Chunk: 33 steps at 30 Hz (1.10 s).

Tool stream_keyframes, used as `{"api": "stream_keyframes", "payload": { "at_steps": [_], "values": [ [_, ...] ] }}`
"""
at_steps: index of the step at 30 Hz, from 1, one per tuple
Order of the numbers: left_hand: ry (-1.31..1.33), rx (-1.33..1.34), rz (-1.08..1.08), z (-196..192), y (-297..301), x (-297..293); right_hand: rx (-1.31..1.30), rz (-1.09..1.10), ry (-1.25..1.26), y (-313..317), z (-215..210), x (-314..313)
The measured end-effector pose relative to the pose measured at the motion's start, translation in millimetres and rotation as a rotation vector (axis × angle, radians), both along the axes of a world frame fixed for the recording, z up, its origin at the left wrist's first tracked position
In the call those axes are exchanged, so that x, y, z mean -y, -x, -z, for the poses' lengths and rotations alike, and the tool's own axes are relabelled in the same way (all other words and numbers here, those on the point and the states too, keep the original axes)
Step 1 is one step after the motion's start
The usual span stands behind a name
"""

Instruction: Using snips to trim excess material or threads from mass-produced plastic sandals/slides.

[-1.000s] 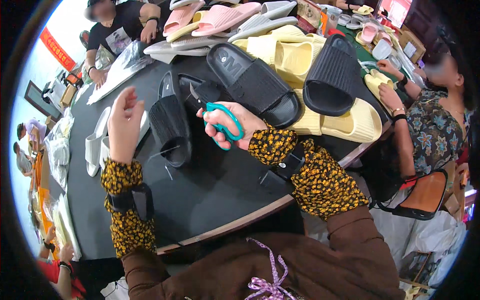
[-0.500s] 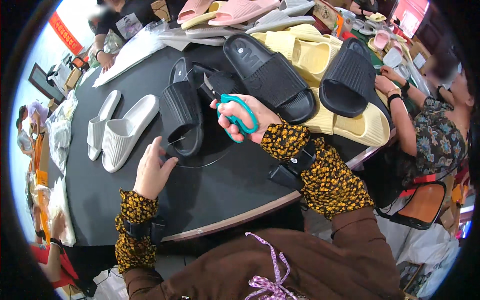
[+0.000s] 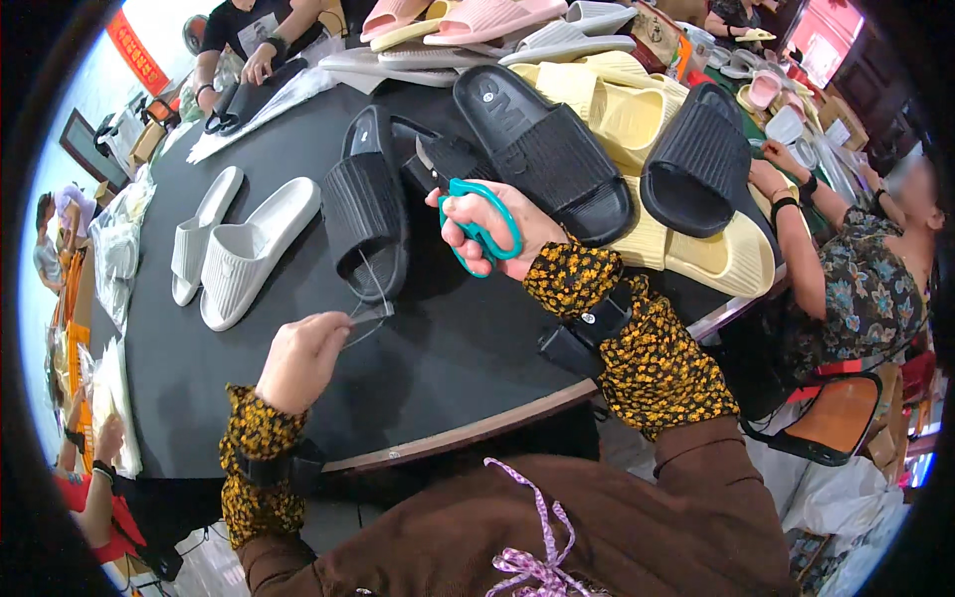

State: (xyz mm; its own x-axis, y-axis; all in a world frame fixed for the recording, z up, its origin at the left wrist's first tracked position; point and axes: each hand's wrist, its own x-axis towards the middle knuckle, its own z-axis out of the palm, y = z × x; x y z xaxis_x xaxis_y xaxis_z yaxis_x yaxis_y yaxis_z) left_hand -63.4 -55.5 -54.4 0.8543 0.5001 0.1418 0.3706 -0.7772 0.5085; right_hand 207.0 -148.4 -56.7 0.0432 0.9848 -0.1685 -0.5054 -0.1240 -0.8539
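Observation:
My left hand (image 3: 301, 360) pinches a clear plastic tie with a flat tab (image 3: 374, 312), just in front of a black ribbed slipper (image 3: 366, 207). The tie's thin strand runs up to the slipper's strap opening and also curves back near my fingers. My right hand (image 3: 532, 234) is wrapped round scissors with teal handles (image 3: 461, 188); their blades point up and left, in front of another black slipper (image 3: 453, 159) lying in shadow. To the left rests a pair of white slippers, the larger one (image 3: 249, 254) nearest my left hand. A big black slipper (image 3: 545, 154) lies beyond the scissors.
Yellow slippers (image 3: 721, 249) lie at the right under another black slipper (image 3: 698, 159). Pink slippers (image 3: 487, 20) and grey ones are piled at the back. A co-worker's hands (image 3: 261, 62) hold black slippers over white plastic bags; another co-worker's arm (image 3: 796, 224) reaches in from the right.
My left hand has closed from spread fingers into a pinch on the tie and drawn lower. The scissors have shifted slightly right. Black slippers have appeared at the far co-worker's hands.

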Motion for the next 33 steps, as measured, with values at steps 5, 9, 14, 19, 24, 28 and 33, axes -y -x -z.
{"api": "stream_keyframes", "payload": {
  "at_steps": [5,9,14,19,24,28,33],
  "values": [
    [0.124,0.057,-0.147,-24,54,17,-0.053,0.007,-0.004,0,9,-5],
    [-0.219,0.302,-0.583,3,138,-8,0.076,0.037,-0.062,-5,11,-7],
    [0.17,0.844,-1.288,61,277,-1,0.139,0.013,-0.057,0,5,-7],
    [0.396,0.921,-1.664,184,366,40,0.202,0.026,-0.006,2,12,-7],
    [-0.165,-0.123,-1.428,274,535,86,0.087,-0.006,-0.02,11,15,-12],
    [0.148,-0.847,-0.992,324,399,92,0.175,0.055,0.012,1,6,-6],
    [0.123,-0.492,-1.056,204,336,70,0.156,0.109,-0.048,-4,16,-5]
  ]
}}
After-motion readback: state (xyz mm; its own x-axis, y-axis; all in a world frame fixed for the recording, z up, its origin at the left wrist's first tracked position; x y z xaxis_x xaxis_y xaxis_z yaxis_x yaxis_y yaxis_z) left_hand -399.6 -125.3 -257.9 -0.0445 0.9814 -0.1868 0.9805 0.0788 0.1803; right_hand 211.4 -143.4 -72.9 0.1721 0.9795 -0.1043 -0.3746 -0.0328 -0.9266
